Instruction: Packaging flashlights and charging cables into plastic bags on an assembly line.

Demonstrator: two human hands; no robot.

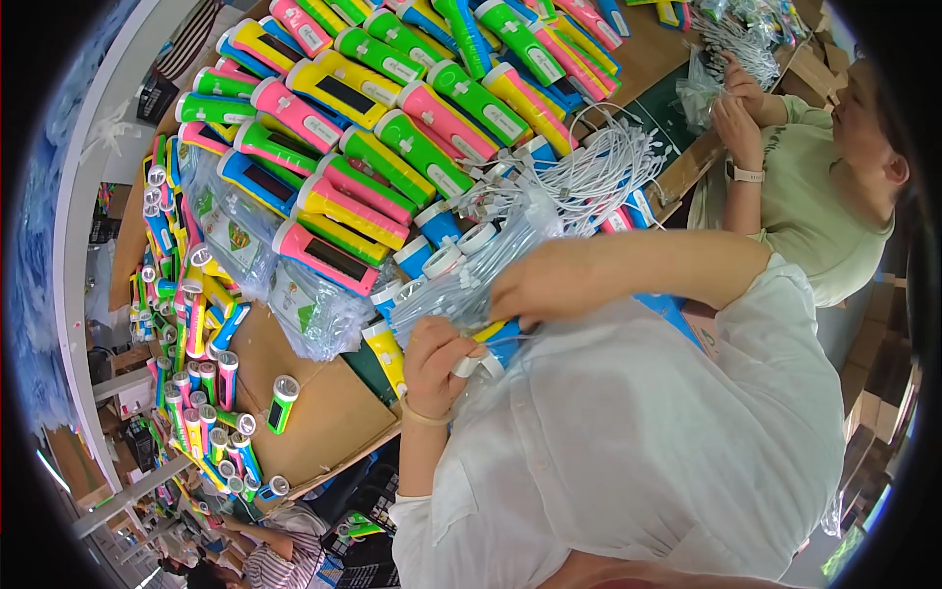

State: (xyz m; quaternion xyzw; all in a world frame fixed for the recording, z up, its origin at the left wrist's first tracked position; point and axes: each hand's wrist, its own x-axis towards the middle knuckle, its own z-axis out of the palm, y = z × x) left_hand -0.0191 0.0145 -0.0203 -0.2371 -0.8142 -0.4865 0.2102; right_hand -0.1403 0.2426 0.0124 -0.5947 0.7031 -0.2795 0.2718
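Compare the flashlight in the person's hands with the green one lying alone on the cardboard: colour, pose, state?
The held flashlight is blue and yellow; the lone green flashlight is green with a black panel. The held flashlight is gripped by the left hand, the right hand at a clear bag over it; the lone green flashlight lies free on bare cardboard, untouched. Both share the chunky plastic shape.

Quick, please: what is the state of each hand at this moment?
Left hand: closed, holding a blue and yellow flashlight.
Right hand: closed on a clear plastic bag, touching the flashlight.
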